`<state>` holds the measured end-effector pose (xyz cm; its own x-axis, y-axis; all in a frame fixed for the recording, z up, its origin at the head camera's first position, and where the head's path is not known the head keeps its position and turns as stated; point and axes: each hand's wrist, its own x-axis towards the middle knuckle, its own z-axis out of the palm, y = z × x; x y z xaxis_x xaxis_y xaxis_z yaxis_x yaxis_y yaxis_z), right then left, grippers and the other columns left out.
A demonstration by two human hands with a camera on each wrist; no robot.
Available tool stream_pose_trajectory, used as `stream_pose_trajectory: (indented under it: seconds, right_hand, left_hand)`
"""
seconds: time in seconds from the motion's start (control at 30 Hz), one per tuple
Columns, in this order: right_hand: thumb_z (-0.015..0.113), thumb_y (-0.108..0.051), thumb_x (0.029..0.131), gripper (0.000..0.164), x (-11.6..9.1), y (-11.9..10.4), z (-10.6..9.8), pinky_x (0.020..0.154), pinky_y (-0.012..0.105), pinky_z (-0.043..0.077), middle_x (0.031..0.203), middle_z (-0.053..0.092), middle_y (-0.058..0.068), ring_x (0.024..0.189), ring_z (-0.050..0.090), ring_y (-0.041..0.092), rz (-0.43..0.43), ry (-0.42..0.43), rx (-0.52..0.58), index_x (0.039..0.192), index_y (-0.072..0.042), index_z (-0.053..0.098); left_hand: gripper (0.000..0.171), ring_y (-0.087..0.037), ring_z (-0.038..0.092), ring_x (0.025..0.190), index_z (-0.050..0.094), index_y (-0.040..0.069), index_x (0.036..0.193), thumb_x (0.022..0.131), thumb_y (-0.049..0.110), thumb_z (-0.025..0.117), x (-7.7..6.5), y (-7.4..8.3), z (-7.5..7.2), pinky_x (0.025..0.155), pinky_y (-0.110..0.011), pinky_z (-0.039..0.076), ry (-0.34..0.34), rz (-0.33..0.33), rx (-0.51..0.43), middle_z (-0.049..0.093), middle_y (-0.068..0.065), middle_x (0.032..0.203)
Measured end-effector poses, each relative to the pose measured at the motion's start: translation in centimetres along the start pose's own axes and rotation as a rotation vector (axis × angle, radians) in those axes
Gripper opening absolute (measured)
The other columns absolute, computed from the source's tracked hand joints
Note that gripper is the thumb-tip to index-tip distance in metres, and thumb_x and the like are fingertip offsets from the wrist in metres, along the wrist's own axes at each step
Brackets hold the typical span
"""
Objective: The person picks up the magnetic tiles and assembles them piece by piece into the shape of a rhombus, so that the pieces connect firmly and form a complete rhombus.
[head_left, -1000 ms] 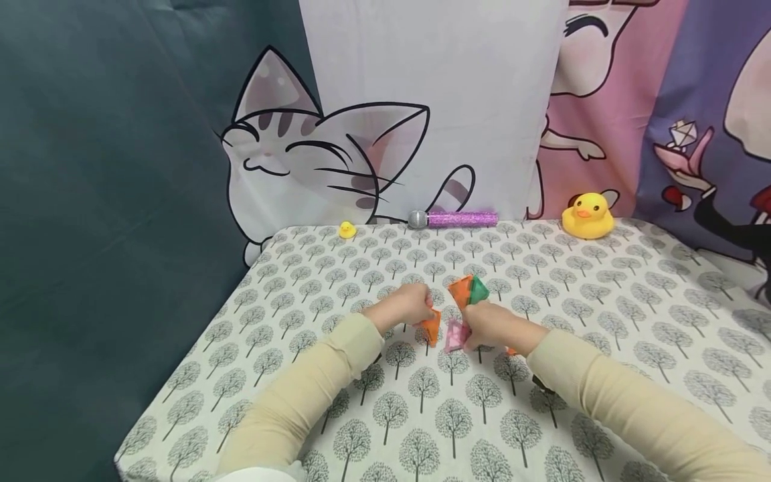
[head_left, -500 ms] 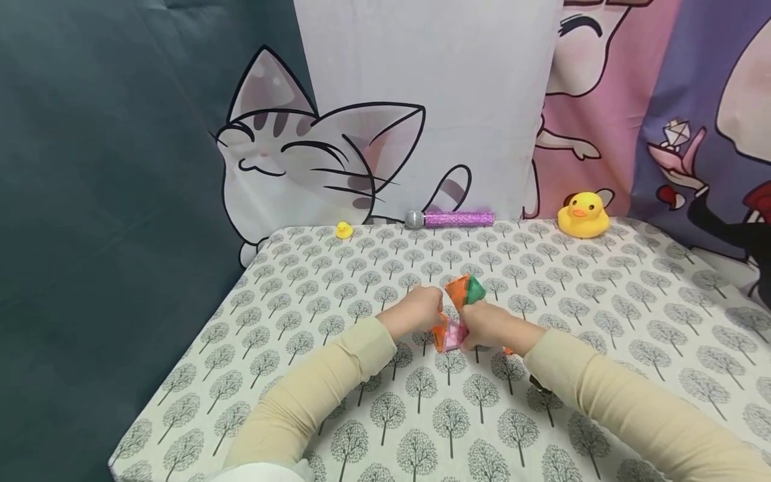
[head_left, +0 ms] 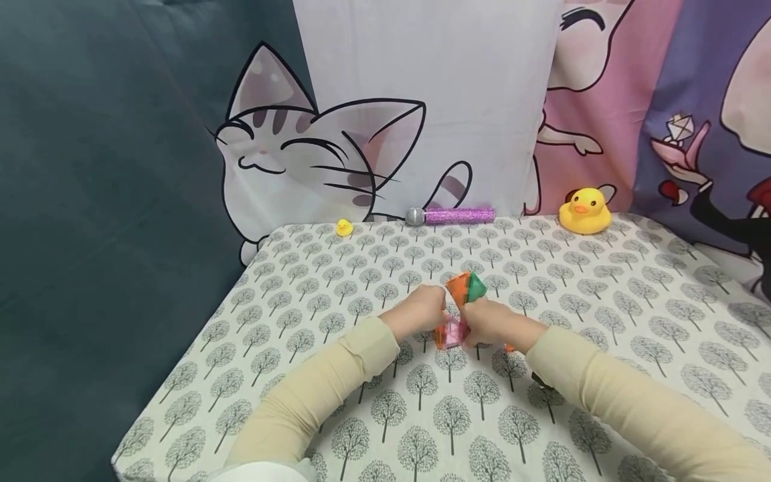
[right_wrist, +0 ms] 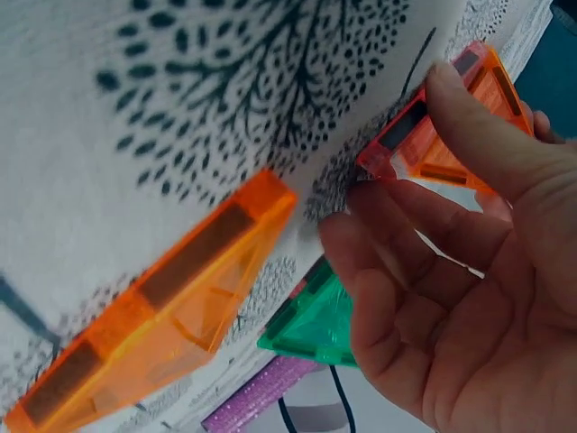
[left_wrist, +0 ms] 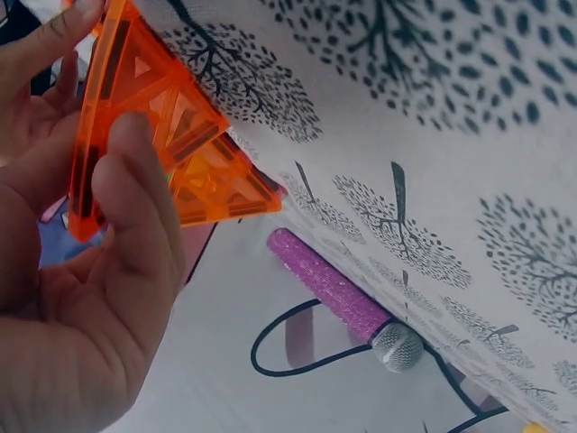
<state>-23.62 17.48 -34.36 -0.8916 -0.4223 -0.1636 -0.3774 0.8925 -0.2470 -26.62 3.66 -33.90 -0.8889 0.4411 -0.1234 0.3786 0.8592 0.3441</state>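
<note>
Before me on the table, my left hand (head_left: 421, 309) pinches a translucent orange triangular magnetic tile (left_wrist: 149, 90) between thumb and fingers. My right hand (head_left: 486, 323) pinches a pink magnetic tile (head_left: 453, 333) by its edge, seen reddish in the right wrist view. The two tiles stand side by side, edge to edge. Just beyond the right hand are another orange tile (head_left: 458, 288) and a green tile (head_left: 476, 286) lying together. In the right wrist view an orange tile (right_wrist: 162, 316) lies in the near foreground, and the green tile is partly behind my fingers.
A purple glitter microphone (head_left: 452, 215) lies at the table's back edge, between a small yellow duck (head_left: 344, 227) and a larger yellow duck (head_left: 585, 211). An orange piece (head_left: 509, 348) shows partly under my right wrist. Printed cloths hang behind the tree-patterned tablecloth (head_left: 385, 428).
My left hand has moved right, bringing its orange tile from apart up against the pink tile. My right hand has stayed nearly in place.
</note>
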Motion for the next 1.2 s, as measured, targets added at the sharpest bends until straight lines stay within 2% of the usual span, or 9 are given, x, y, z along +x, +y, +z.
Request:
stream_pose_trajectory:
  seconds: [0.13,0.27,0.47,0.57,0.67,0.8,1.03,1.13,1.2]
  right_hand:
    - [0.077,-0.019,0.059,0.025,-0.3,0.9,-0.6,0.053,0.029,0.046,0.069,0.059,0.002,0.057,0.052,0.016,0.024,-0.012,0.008,0.074,-0.006,0.061]
    - [0.077,-0.018,0.060,0.029,-0.8,1.8,-1.3,0.061,0.034,0.047,0.081,0.062,0.008,0.065,0.053,0.017,0.044,-0.011,-0.022,0.079,-0.003,0.061]
    - [0.077,-0.024,0.057,0.029,-1.8,2.8,-1.7,0.049,0.030,0.040,0.061,0.051,0.000,0.056,0.044,0.016,0.093,-0.062,-0.102,0.066,-0.009,0.053]
    - [0.078,-0.025,0.056,0.034,-2.4,3.5,-1.8,0.049,0.029,0.038,0.060,0.047,0.001,0.056,0.041,0.016,0.092,-0.069,-0.144,0.064,-0.009,0.049]
    - [0.077,-0.024,0.056,0.031,-2.8,3.9,-1.9,0.049,0.029,0.038,0.061,0.047,0.000,0.056,0.041,0.015,0.093,-0.075,-0.159,0.063,-0.010,0.050]
    - [0.078,-0.022,0.056,0.029,-2.8,4.3,-1.8,0.051,0.029,0.039,0.063,0.048,-0.001,0.056,0.043,0.014,0.088,-0.085,-0.123,0.064,-0.010,0.052]
    - [0.081,-0.029,0.055,0.042,-2.4,5.2,-1.7,0.057,0.032,0.042,0.067,0.050,-0.002,0.060,0.047,0.015,0.096,-0.091,-0.067,0.075,-0.008,0.051]
    - [0.081,-0.021,0.056,0.042,-2.3,5.6,-1.9,0.057,0.032,0.043,0.069,0.051,-0.001,0.061,0.048,0.015,0.086,-0.075,0.015,0.080,-0.005,0.049]
    - [0.078,-0.013,0.058,0.036,-2.4,5.8,-2.3,0.056,0.030,0.043,0.067,0.052,0.000,0.060,0.048,0.015,0.040,-0.053,0.085,0.078,-0.004,0.050]
  left_hand:
    - [0.021,-0.012,0.050,0.064,0.055,0.008,0.081,0.074,0.022,0.069,-0.5,-0.1,-0.3,0.053,-0.021,0.043,-0.013,-0.001,-0.054,0.054,0.001,0.073]
    - [0.026,-0.012,0.050,0.070,0.058,0.007,0.091,0.075,0.025,0.068,-0.9,-0.1,-0.5,0.058,-0.022,0.043,-0.028,0.016,-0.048,0.056,0.002,0.079]
    - [0.030,-0.013,0.051,0.078,0.059,0.008,0.098,0.075,0.025,0.068,-1.0,-0.1,-0.5,0.065,-0.024,0.044,-0.044,0.029,-0.032,0.058,0.001,0.091]
    - [0.032,-0.013,0.051,0.083,0.060,0.009,0.100,0.073,0.024,0.070,-1.0,-0.2,-0.6,0.069,-0.025,0.044,-0.046,0.017,-0.040,0.058,0.001,0.098]
    - [0.035,-0.014,0.051,0.084,0.059,0.010,0.101,0.072,0.024,0.071,-1.0,-0.3,-0.6,0.070,-0.025,0.044,-0.043,0.011,-0.041,0.058,0.001,0.101]
    - [0.037,-0.013,0.051,0.083,0.059,0.010,0.101,0.071,0.025,0.072,-1.0,-0.4,-0.6,0.069,-0.025,0.044,-0.042,0.011,-0.050,0.057,0.001,0.099]
    - [0.037,-0.014,0.052,0.086,0.059,0.009,0.102,0.070,0.024,0.072,-1.0,-0.5,-0.7,0.073,-0.025,0.044,-0.031,0.024,-0.066,0.058,0.000,0.100]
    - [0.037,-0.015,0.052,0.089,0.059,0.009,0.102,0.071,0.024,0.072,-1.1,-0.5,-0.7,0.076,-0.026,0.043,-0.036,0.033,-0.060,0.057,0.000,0.100]
    - [0.036,-0.015,0.052,0.091,0.059,0.009,0.101,0.071,0.024,0.072,-1.1,-0.5,-0.7,0.077,-0.027,0.043,-0.035,0.039,-0.053,0.057,0.000,0.100]
